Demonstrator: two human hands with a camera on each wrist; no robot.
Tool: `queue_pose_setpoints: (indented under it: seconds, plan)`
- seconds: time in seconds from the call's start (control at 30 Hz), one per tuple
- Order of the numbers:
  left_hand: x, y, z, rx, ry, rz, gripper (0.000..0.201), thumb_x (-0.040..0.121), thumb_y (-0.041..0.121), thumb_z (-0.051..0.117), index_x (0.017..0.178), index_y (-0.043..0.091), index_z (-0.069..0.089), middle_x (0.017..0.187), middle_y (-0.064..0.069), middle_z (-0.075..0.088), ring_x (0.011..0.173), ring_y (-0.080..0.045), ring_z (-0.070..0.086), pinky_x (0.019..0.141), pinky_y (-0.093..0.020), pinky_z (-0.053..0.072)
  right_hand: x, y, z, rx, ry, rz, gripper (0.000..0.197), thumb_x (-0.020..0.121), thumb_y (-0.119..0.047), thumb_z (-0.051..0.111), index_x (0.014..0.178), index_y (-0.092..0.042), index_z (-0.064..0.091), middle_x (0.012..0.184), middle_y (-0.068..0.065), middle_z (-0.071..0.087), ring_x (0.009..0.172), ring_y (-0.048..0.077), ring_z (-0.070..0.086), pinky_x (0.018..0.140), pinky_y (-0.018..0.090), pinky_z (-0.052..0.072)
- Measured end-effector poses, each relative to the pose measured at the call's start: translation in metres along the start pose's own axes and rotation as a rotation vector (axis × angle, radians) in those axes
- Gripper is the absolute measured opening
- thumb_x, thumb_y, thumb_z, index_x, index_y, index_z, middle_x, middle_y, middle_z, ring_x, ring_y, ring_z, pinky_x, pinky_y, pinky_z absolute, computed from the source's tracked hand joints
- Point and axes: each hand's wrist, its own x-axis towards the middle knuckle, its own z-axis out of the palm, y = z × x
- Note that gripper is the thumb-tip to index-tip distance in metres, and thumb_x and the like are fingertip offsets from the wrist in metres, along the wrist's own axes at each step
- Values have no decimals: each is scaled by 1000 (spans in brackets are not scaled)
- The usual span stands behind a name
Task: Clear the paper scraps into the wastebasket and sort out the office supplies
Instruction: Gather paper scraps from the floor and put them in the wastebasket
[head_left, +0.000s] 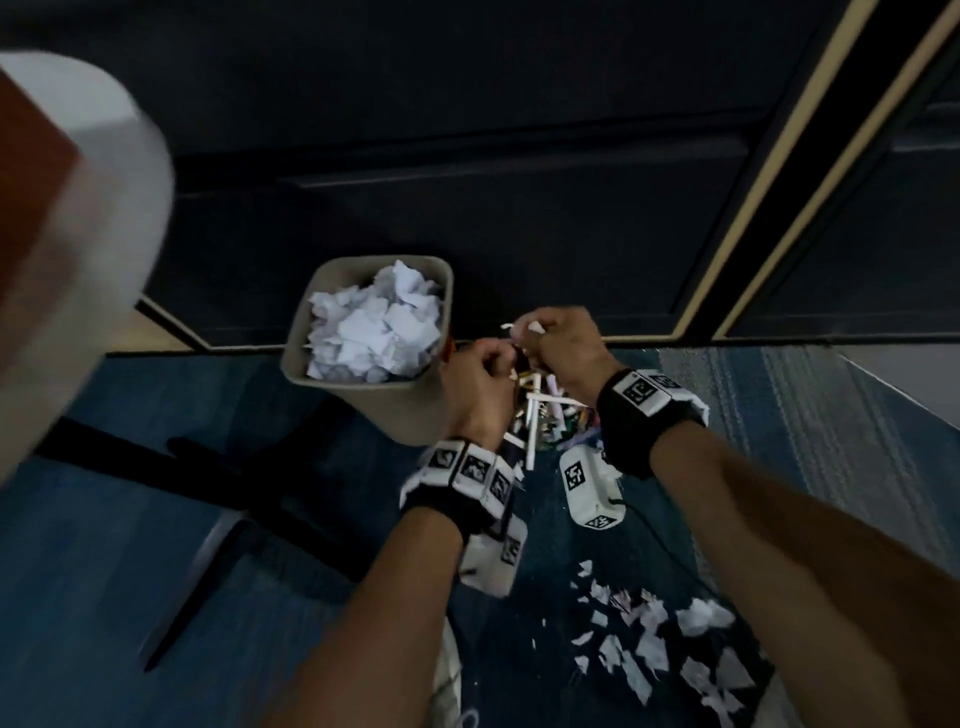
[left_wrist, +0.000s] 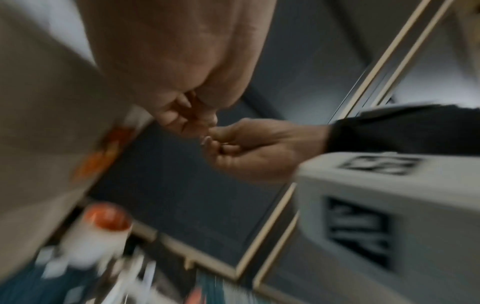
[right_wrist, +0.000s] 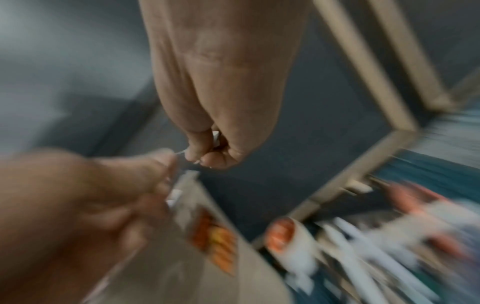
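The wastebasket (head_left: 363, 374), heaped with white scraps, stands on the blue carpet (head_left: 104, 519) against the dark wall panel. A pile of office supplies (head_left: 540, 410) lies just beside it, loose paper scraps (head_left: 649, 639) nearer the person. Left hand (head_left: 480, 382) and right hand (head_left: 558, 343), fingers meeting above the supplies, each pinch small white bits. Risk: scraps slip from the heaped basket or the pinch. Wrist views are blurred; individual supplies are indistinguishable.

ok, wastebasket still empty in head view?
No, the wastebasket is piled nearly to its rim with white paper scraps.
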Motion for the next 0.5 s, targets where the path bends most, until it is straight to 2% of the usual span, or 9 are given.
queue_pose_setpoints:
  seconds: [0.07,0.13,0.2,0.27,0.3,0.37,0.43,0.5]
  plan:
    - [-3,12,-23,-118,158,32,19,89,2,60,85,17,70,87,8,70,83,-6,64,76,-13,49,8,-30,17,8,-15,-100,10,87,-2,68,78,-5,71,57,-5,61,49,4,53,50,20,44]
    - [3,17,-52,-170,287,33,20,90,2,59,85,18,69,88,8,70,84,-8,64,76,-11,47,14,-54,35,-41,-53,-203,12,86,-8,71,75,-14,71,64,-4,64,55,4,55,56,22,46]
    - [17,14,-82,-126,367,18,19,91,3,58,89,18,70,91,4,70,88,-12,64,77,-13,45,21,-68,55,-146,-85,-285,13,84,-7,70,77,-18,72,70,-8,67,62,-1,60,63,21,50]
    - [35,5,-107,-30,366,12,20,91,2,57,101,12,72,99,-2,71,95,-18,65,82,-22,47,20,-72,71,-160,-167,-292,15,82,-8,70,93,-16,73,86,-2,71,76,5,65,72,25,54]
    - [41,2,-116,31,331,3,26,92,1,55,109,13,71,103,-2,71,98,-19,65,84,-25,48,20,-69,75,-179,-221,-285,26,82,-9,70,108,-15,71,99,3,70,85,10,65,78,27,54]
    - [48,-6,-131,119,250,-48,38,93,-1,49,122,16,67,109,0,68,104,-18,62,85,-24,45,16,-63,78,-281,-298,-267,42,89,-2,63,130,-10,60,119,10,65,99,19,63,85,28,53]
    - [45,-15,-139,111,234,-87,37,93,-1,48,120,14,69,112,0,68,109,-20,63,91,-22,45,13,-56,77,-242,-270,-228,48,87,10,55,133,-4,57,123,16,64,107,28,65,93,40,55]
    - [36,-24,-140,136,276,-64,33,91,0,53,112,15,73,111,-3,72,106,-22,65,95,-31,51,12,-50,75,-149,-188,-197,53,80,18,48,129,0,59,118,18,66,110,32,65,98,51,52]
